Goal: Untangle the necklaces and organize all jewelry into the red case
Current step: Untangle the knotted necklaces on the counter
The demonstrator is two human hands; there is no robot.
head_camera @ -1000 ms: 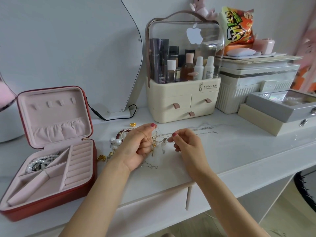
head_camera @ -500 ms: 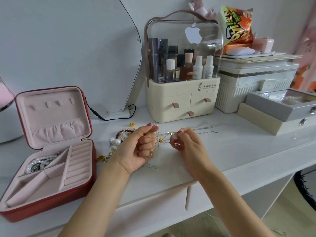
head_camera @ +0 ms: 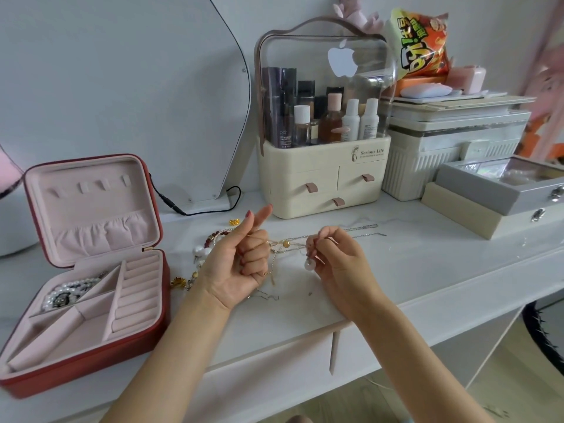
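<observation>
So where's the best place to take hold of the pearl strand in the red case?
Pinch the pearl strand at its top loops, coming straight down from above: it lies heaped in the back-left compartment of the red case, walled by dividers, so a side approach looks blocked.

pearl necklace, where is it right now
In the head view the pearl necklace lies far left, in the back-left compartment of the open red case, beside the ring rolls.
</observation>
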